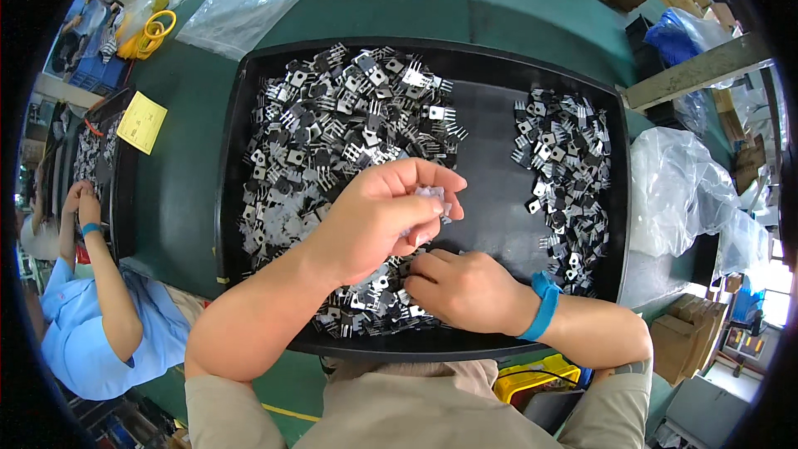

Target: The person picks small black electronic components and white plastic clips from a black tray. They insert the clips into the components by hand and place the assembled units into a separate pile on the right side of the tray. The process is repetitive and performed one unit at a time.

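My left hand (374, 220) pinches small translucent plastic pieces (432, 194) at its fingertips above the black rectangular tray (499, 216), while my right hand (465, 287), fingers curled, rests just below on the pile of black metal-tabbed components (332, 125).

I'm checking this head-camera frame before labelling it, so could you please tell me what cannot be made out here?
- The small pale part in the left hand: its fingers wrap it, and it is too small to tell its shape.
- What the right hand touches: its fingers curl down into the pile of parts.
- The black tray: both forearms cover its near rim.
- A neighbour at the left: cut off by the dark rim.
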Demonstrator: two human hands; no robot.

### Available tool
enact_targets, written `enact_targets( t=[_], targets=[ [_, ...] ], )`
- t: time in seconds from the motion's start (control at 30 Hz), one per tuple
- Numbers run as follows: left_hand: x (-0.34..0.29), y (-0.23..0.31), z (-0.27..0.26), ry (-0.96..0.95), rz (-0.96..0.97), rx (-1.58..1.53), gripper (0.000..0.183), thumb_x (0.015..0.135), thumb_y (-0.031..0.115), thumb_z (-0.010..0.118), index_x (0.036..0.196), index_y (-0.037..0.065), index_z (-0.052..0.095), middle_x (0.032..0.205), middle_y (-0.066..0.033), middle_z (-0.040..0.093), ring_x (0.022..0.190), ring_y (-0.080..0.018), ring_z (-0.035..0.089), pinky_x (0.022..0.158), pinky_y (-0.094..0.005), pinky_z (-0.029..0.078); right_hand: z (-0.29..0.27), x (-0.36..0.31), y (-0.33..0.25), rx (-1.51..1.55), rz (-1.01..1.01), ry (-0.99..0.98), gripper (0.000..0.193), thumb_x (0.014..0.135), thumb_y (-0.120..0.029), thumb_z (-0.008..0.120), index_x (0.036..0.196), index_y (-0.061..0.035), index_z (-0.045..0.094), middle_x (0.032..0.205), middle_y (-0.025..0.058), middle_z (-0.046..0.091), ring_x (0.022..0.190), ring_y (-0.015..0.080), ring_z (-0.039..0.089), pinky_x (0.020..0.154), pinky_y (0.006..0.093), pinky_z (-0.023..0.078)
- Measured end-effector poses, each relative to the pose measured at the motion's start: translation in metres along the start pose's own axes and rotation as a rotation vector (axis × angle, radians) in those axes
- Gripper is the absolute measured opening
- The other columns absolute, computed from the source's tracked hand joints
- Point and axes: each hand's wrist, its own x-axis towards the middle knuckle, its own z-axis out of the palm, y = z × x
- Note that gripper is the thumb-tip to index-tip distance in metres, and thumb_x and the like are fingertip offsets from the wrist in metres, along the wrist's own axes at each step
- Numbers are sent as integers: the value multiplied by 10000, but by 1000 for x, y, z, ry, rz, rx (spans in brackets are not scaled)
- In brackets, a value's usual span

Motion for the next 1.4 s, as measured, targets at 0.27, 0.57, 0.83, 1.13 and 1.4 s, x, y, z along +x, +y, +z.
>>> enact_targets(
  t=[0.27,0.57,0.83,1.13,1.4],
  targets=[
    [-1,0,3,44,18,132,245,879,7,619,1122,17,590,904,-86,668,613,-16,479,476,-156,338,-43,-4,-10,411,91,385,230,755,13,711,967,-11,624,830,113,636,681,256,647,574,330,515],
    [-5,-3,12,-10,98,363,305,842,-58,632,1138,-21,568,959,-43,627,874,-83,583,761,-223,478,-62,-13,-2,277,327,678,260,753,76,664,996,1,612,844,122,633,633,185,618,538,258,477],
    [-4,-8,10,-35,74,359,314,835,-76,620,1141,-31,566,961,-52,625,877,-93,585,774,-236,475,-60,-16,-1,291,326,604,279,733,77,659,995,-8,615,814,124,618,612,224,614,533,292,489],
    [-4,-6,11,-38,60,482,328,827,-80,627,1145,-19,576,966,-45,632,897,-90,596,795,-232,482,-59,-13,-2,325,335,522,242,740,78,638,965,-11,627,813,131,615,627,270,615,558,334,501],
    [-3,-2,7,6,-58,281,185,834,19,663,1015,1,631,847,3,641,668,-9,534,558,-169,403,-62,-17,1,505,458,566,189,772,57,646,953,4,634,778,95,615,588,137,575,522,253,443]
  ],
)
